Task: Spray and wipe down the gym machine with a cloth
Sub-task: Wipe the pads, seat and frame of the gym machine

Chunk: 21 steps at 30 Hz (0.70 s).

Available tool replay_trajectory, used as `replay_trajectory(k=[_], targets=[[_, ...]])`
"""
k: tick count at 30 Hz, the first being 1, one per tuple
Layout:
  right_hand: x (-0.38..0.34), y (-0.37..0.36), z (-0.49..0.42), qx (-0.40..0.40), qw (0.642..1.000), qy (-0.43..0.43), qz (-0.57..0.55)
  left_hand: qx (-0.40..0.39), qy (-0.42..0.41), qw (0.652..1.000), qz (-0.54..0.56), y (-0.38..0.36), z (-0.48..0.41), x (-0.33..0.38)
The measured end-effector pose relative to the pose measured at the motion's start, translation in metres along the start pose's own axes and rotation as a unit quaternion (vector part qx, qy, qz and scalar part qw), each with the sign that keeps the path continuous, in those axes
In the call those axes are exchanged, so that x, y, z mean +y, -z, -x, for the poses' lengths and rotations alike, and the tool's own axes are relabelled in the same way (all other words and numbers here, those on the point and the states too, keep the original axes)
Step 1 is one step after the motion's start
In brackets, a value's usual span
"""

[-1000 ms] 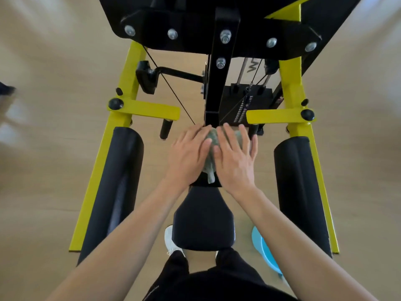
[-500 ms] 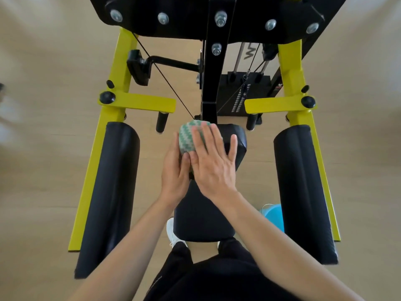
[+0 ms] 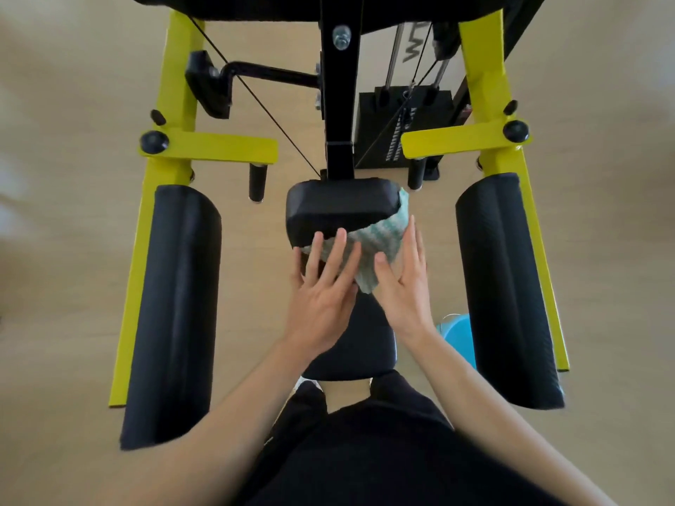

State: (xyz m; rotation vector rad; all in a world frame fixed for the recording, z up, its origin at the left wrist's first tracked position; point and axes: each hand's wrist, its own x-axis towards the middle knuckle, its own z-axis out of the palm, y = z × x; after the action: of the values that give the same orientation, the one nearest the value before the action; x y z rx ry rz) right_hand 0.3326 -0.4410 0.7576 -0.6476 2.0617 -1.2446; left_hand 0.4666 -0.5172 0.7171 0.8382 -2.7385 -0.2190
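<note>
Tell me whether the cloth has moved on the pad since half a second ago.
Yes. The cloth was bunched at the pad's upper left corner; now it wraps the pad's right side and lower edge, spread out under both hands.

I count one cloth (image 3: 380, 231) under my two hands, left (image 3: 321, 286) and right (image 3: 401, 283). Two long black pads flank me, at nine o'clock (image 3: 175, 304) and three o'clock (image 3: 507, 286). One blue bucket (image 3: 456, 334) sits at four o'clock.

Cloth (image 3: 378, 235) on pad (image 3: 339, 206), between hands
</note>
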Motion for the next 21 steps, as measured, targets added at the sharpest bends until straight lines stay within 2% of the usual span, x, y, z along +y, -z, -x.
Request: replay_trajectory(k=[3,5,6,7,9,10,11,12,13,15,17,19,21], targets=[[-0.012,0.004,0.003,-0.034,0.968,-0.104,-0.226,0.020,0.066,0.988,0.135,0.000,0.011,0.009],[-0.017,0.005,-0.002,-0.018,0.939,-0.146,-0.310,0.073,0.149,0.951,0.261,0.005,0.010,0.018],[-0.018,0.005,-0.006,-0.001,0.930,-0.160,-0.330,0.092,0.221,0.908,0.343,0.011,0.007,0.024],[-0.018,0.005,-0.009,0.018,0.925,-0.175,-0.338,0.090,0.314,0.845,0.424,0.017,0.003,0.030],[-0.017,0.004,-0.015,0.046,0.928,-0.193,-0.314,0.014,0.483,0.668,0.566,0.024,-0.010,0.036],[-0.015,0.003,-0.016,0.054,0.936,-0.194,-0.289,-0.036,0.527,0.583,0.617,0.025,-0.017,0.035],[-0.013,0.003,-0.017,0.055,0.944,-0.190,-0.263,-0.074,0.544,0.520,0.655,0.024,-0.024,0.034],[-0.011,0.002,-0.017,0.052,0.951,-0.183,-0.246,-0.088,0.547,0.477,0.682,0.023,-0.031,0.033],[-0.009,0.002,-0.018,0.044,0.953,-0.179,-0.240,-0.083,0.548,0.450,0.700,0.022,-0.038,0.032],[-0.005,0.003,-0.018,0.033,0.950,-0.183,-0.250,-0.047,0.554,0.426,0.714,0.021,-0.049,0.035],[-0.005,0.004,-0.018,0.066,0.945,-0.191,-0.258,-0.002,0.564,0.420,0.711,0.022,-0.053,0.037],[-0.009,0.003,-0.016,0.130,0.955,-0.168,-0.207,0.059,0.569,0.444,0.689,0.026,-0.053,0.036],[-0.017,0.002,-0.014,0.168,0.973,-0.097,-0.126,0.125,0.555,0.469,0.676,0.034,-0.053,0.032]])
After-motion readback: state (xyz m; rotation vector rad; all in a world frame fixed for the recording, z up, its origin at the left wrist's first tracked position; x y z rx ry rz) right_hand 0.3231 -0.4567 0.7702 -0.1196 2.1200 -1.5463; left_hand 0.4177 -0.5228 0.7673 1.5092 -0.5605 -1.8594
